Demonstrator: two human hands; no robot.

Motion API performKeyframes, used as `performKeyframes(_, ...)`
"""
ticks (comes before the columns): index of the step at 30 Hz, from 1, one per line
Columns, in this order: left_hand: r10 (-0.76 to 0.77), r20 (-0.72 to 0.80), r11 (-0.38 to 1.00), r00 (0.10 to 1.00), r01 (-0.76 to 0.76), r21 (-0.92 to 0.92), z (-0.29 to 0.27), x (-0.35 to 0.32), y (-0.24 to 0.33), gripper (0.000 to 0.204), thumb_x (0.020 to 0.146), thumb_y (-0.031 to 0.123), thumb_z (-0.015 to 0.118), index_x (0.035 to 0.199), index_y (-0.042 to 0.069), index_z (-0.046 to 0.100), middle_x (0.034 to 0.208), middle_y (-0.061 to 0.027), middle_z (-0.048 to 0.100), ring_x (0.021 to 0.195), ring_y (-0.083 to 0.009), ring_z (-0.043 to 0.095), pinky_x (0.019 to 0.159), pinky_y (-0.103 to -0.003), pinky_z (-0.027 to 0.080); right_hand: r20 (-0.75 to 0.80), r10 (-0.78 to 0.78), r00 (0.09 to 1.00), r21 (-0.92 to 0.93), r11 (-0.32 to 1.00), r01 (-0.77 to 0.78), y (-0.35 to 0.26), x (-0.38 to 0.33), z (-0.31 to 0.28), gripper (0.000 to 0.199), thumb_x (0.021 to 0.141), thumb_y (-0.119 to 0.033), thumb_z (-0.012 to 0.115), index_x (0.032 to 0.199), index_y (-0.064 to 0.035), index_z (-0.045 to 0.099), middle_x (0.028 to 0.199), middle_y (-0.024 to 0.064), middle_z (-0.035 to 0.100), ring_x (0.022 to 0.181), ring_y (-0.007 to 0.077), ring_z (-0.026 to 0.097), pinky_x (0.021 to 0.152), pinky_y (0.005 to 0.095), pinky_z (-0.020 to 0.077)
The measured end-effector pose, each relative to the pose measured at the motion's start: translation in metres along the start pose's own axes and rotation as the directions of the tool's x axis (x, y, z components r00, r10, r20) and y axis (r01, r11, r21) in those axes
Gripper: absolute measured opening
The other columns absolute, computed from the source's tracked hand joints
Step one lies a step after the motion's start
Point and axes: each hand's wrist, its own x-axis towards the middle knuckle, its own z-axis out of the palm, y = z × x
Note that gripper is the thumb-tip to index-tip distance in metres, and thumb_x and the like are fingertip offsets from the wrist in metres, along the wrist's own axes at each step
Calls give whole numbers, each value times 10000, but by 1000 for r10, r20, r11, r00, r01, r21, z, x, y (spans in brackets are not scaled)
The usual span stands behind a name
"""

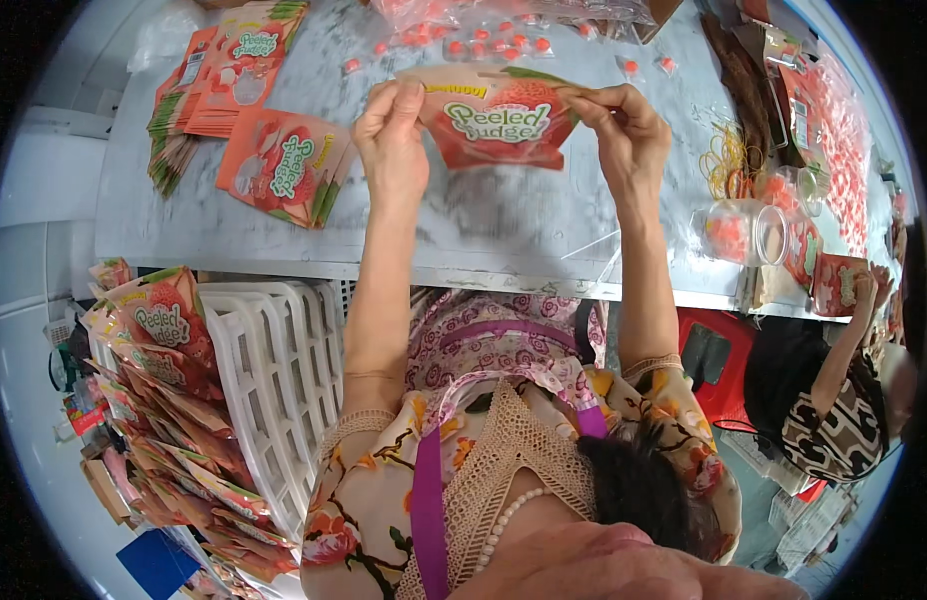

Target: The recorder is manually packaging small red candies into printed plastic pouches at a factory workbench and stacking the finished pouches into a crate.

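Observation:
Over the grey-white table, a red, pink and green candy pouch [504, 120] is stretched between my two hands, printed side showing. My left hand [392, 135] pinches its upper left corner with the thumb in front. At the upper right corner, my right hand [626, 135] grips it between thumb and fingers. Left of my left hand, a matching pouch [284, 165] lies flat on the table. Farther left is a stack of flat pouches [246, 65]. Beyond the held pouch, several small wrapped pink candies [494, 45] are scattered.
Below the table at left stands a white plastic crate [274, 370] crammed with pouches. Clear jars [746, 232] of pink candies, yellow rubber bands [726, 160] and a large candy heap [846, 150] occupy the right side. A co-worker's arm [839, 345] holds another pouch there, near a red stool [714, 365].

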Motion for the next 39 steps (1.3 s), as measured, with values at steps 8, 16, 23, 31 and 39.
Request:
performKeyframes(8,-5,-20,989,1000,8,149,16,-14,25,178,890,146,681,840,-24,663,899,-17,582,752,-84,539,679,-233,440,133,-83,988,57,995,76,15,-13,32,30,840,18,673,833,24,644,825,80,690,760,118,633,720,244,515)
performKeyframes(16,-170,357,983,918,136,120,-26,-12,38,175,811,27,719,975,-24,684,949,-65,684,850,-117,628,743,-268,515,125,57,991,190,978,-80,1,-4,17,51,880,-17,661,888,18,625,909,105,707,804,108,623,736,251,509)
performKeyframes(23,-71,180,942,981,6,337,-8,-22,51,257,763,-23,742,1015,-29,696,924,-86,715,801,-137,674,713,-270,553,299,-449,842,-264,809,526,-46,27,24,257,776,-157,760,960,-27,637,880,80,698,733,215,645,665,352,508)
performKeyframes(31,-73,224,903,972,-31,428,-19,-30,55,151,819,71,725,951,-2,733,884,-58,725,791,-100,661,709,-245,541,777,-164,607,-321,727,607,-59,36,50,234,749,-228,749,734,-31,623,634,131,546,569,297,513,549,381,412)
performKeyframes(39,5,205,861,979,-108,497,-20,-39,65,174,755,99,775,921,52,755,734,-15,714,645,-8,575,557,-215,462,766,-115,633,-307,799,517,-69,28,50,198,754,-101,756,723,14,597,592,114,543,521,163,460,508,313,396)
